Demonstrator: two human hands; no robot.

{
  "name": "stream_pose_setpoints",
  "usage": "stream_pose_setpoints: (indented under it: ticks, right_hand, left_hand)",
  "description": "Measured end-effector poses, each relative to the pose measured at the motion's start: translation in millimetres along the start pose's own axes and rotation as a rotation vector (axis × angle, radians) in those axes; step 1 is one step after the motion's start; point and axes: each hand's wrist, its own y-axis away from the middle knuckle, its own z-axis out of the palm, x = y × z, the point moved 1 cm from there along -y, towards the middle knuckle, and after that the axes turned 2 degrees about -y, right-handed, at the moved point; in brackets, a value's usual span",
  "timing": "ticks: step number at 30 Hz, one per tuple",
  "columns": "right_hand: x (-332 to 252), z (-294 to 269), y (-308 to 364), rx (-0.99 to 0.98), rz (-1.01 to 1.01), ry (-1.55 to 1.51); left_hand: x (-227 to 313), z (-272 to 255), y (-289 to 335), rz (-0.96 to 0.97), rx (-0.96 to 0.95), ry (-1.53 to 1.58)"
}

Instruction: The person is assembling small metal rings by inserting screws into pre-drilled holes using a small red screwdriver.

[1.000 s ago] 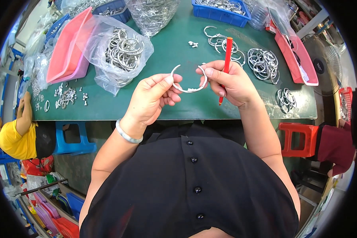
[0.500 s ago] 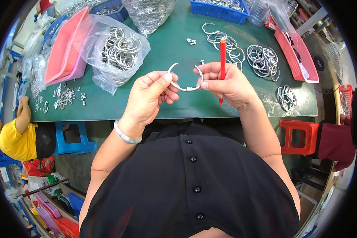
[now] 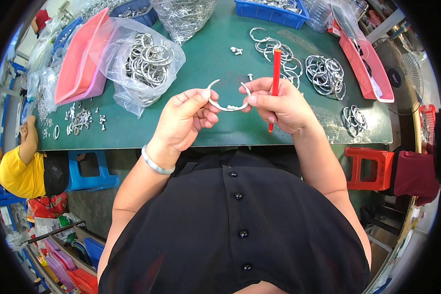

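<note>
Above the table's near edge, I hold an open silver metal ring (image 3: 225, 109), its gap facing away from me. My left hand (image 3: 183, 117) pinches its left side between thumb and fingers. The thumb and index finger of my right hand (image 3: 281, 105) grip the right side. A slim red pen-like tool (image 3: 276, 68) stands nearly upright in that same right hand. What its far tip is like is too small to tell. Small fittings show at the bottom of the ring's curve. Just beyond my right fingertips, a small silver screw (image 3: 250, 77) rests on the table.
The green table (image 3: 206, 63) bears a clear bag of rings (image 3: 149, 63), loose ring piles (image 3: 324, 77), scattered small parts (image 3: 79, 120), pink baskets (image 3: 81, 63) and a blue bin (image 3: 272, 13). A person in yellow (image 3: 22, 171) sits left; a maroon sleeve (image 3: 416, 171) shows right.
Both hands keep their grip on the ring, which has tilted and shifted slightly. The red tool has moved a little with my right hand. The seated person at left has moved their hands.
</note>
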Motion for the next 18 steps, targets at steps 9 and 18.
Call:
stream_pose_setpoints:
  ticks: [9, 18]
  right_hand:
    - [0.4, -0.3, 1.4, -0.002, -0.057, 0.069]
    - [-1.1, 17.8, 13.5, 0.024, -0.494, 0.54]
  left_hand:
    - [-0.7, -2.5, -1.3, -0.014, -0.022, -0.001]
    - [-14.0, -6.5, -6.7, 0.095, -0.099, 0.041]
